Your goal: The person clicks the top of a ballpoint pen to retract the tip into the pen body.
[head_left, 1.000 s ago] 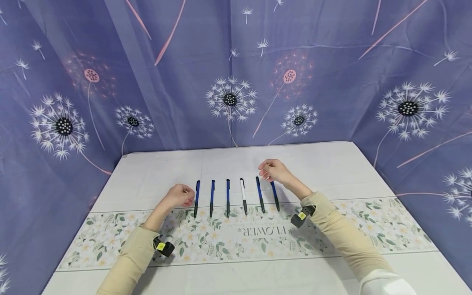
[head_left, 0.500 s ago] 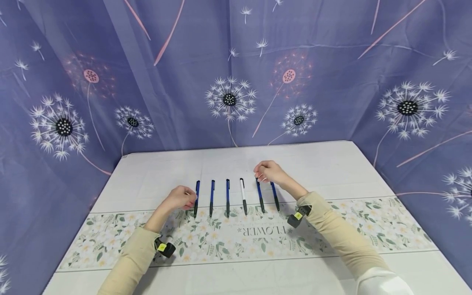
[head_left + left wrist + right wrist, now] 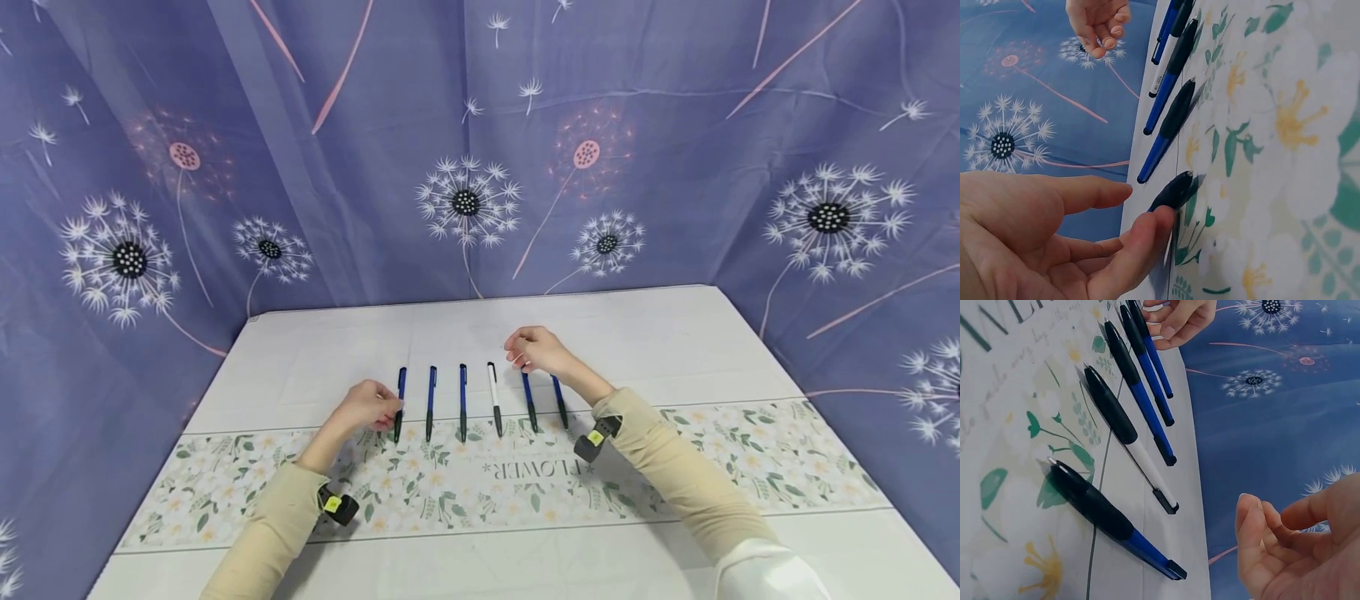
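Note:
Several click pens lie side by side in a row. At the left end is a blue pen (image 3: 401,383) with a black grip. My left hand (image 3: 367,405) is at this pen; in the left wrist view a fingertip overlaps its black grip (image 3: 1175,189), while another finger stands apart from it. The rest of that pen is hidden behind the fingers. My right hand (image 3: 538,350) hovers over the far end of the second pen from the right (image 3: 529,402), hiding its top. Its fingers are loosely bent with nothing between them. Beside that pen lies one white-barrelled pen (image 3: 493,387).
Further blue pens (image 3: 431,400) stand in the row's middle, and another blue pen (image 3: 559,404) ends it at the right. A white table (image 3: 337,342) carries a floral printed band (image 3: 247,483). Purple dandelion curtains (image 3: 360,208) hang behind and at the sides.
My left hand has moved slightly right, onto the leftmost pen. My right hand has shifted left, from near the rightmost pens to over the second from the right. The pens stay put.

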Demonstrator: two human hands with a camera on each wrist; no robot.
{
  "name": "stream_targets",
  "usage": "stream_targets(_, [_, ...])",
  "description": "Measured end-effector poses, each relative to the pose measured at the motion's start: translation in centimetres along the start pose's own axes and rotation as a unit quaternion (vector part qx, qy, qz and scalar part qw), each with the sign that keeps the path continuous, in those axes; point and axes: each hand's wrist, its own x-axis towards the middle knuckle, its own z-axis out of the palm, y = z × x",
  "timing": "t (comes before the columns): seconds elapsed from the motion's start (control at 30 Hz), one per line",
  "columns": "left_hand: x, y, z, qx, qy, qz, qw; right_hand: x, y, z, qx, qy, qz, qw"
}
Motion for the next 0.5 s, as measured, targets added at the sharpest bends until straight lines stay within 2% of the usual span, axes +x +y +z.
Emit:
stream_targets(0.1, [-0.12, 0.09, 0.08, 0.011, 0.005, 0.002, 0.9999, -0.08, -0.03, 0.04, -0.002, -0.004, -0.009, 0.9999])
stream_targets(0.27, [-0.06, 0.06, 0.19, 0.06, 0.009, 0.011, 0.9981, 0.18, 0.02, 0.33, -0.015, 0.001, 0.009, 0.9998])
stream_targets(0.5, [0.04, -0.01, 0.62, 0.072, 0.012, 0.004, 0.9973, 0.28, 0.0, 0.91, -0.026, 0.0, 0.029, 0.9992])
